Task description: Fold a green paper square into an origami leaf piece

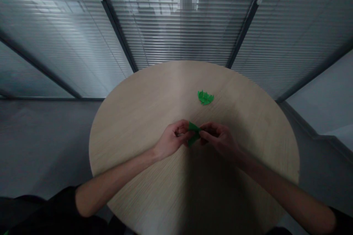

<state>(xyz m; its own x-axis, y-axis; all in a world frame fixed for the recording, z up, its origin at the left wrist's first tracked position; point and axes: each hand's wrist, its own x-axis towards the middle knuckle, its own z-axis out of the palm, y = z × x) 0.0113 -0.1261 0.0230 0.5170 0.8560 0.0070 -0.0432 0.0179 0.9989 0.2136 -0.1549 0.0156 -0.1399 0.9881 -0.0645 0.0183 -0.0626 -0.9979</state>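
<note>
"Two pinches on my feed; what's where?"

"Left hand (169, 140) pinches the folded green paper (194, 127) over the round table (124, 117); spiky green pieces (205, 98) lie beyond; right hand (223, 141) pinches the paper's right tip. I'd keep both grips light, so any crease runs straight."

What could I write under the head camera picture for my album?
Left hand and right hand hold a green piece over a round table, where a jagged green shape lies farther out.
</note>
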